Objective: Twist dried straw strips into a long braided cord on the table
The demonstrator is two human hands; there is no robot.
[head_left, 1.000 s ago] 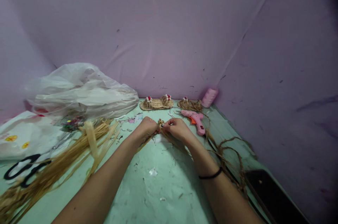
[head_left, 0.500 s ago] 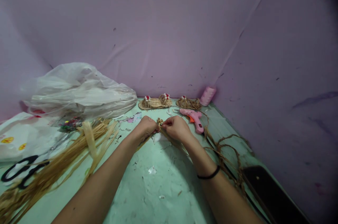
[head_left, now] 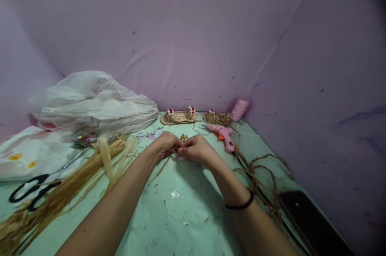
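My left hand [head_left: 167, 144] and my right hand [head_left: 196, 149] meet over the middle of the table, both closed in a pinch. A thin raffia strand [head_left: 160, 171] trails down and left from the fingers of my left hand. Just beyond the touching fingertips, a small knotted piece of plaited straw [head_left: 183, 137] pokes up; the fingers hide its lower part. What exactly my right fingertips pinch is covered, though they press against the same work.
Left lie a raffia bundle [head_left: 81, 173], black-handled scissors [head_left: 36, 191] and a plastic bag [head_left: 99, 103]. Behind are woven slippers [head_left: 179, 117] with red-white beads. Right are a pink glue gun [head_left: 223, 133], a thread spool [head_left: 240, 109], twine [head_left: 268, 169] and a phone [head_left: 310, 222].
My hands have drawn together until the fingertips touch. The strand that ran beneath my right hand no longer shows there. The whole view has shifted slightly.
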